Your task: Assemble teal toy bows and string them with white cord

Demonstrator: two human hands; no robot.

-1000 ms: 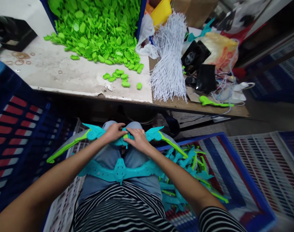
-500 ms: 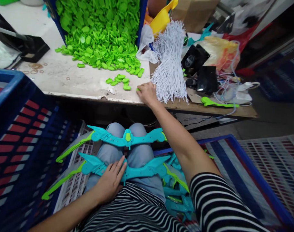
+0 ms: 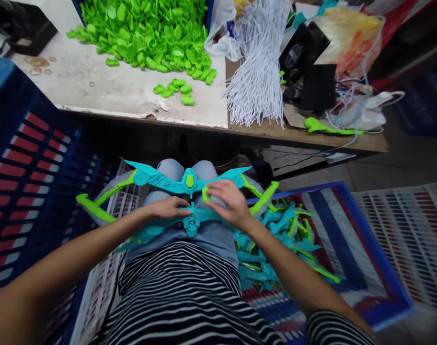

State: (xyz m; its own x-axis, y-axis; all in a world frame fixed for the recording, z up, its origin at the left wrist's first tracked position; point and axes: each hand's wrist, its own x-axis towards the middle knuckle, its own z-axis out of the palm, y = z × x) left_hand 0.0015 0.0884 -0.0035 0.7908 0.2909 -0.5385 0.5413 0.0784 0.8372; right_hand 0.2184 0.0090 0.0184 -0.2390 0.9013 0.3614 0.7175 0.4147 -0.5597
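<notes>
We see smooth plastic bows, shiny green plastic pieces, matt denim trousers, and scuffed, paper-like sheeting on a wooden worktop.

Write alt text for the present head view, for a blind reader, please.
A person's right hand holds a small green piece near a turquoise bow-shaped part, which the left hand touches. A second such part lies across the knees; beyond, green pieces are heaped on a table.

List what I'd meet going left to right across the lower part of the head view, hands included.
Blue crate → left hand → small green piece → right hand → blue-rimmed crate → white crate at the far right.
</notes>
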